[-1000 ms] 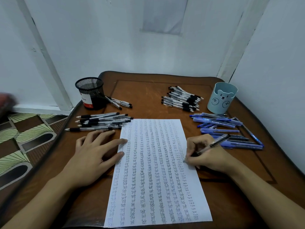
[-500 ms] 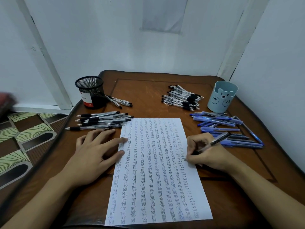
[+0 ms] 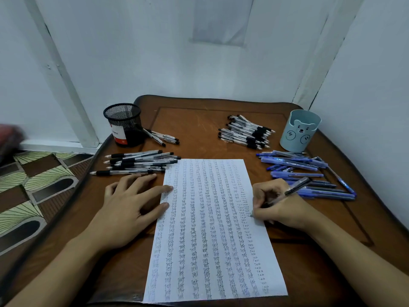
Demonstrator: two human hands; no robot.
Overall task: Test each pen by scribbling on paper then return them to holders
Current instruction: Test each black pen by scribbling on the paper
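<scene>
A white sheet of paper (image 3: 210, 235) filled with columns of the word "test" lies in the middle of the brown table (image 3: 199, 120). My right hand (image 3: 278, 207) grips a dark pen (image 3: 294, 189) with its tip on the paper's right margin. My left hand (image 3: 130, 207) lies flat, fingers spread, pressing on the paper's left edge. A black mesh holder (image 3: 124, 125) stands at the back left, a light-blue bear holder (image 3: 299, 130) at the back right. Both look empty.
Black-grip pens lie in a pile (image 3: 139, 162) left of the paper, with a few pens (image 3: 163, 137) beside the mesh holder and another heap (image 3: 247, 134) at the back centre. Blue pens (image 3: 305, 173) are spread out on the right. White walls close in behind and right; patterned floor lies to the left.
My right hand with the pen has shifted a little along the paper's right margin while writing. My left hand has stayed put.
</scene>
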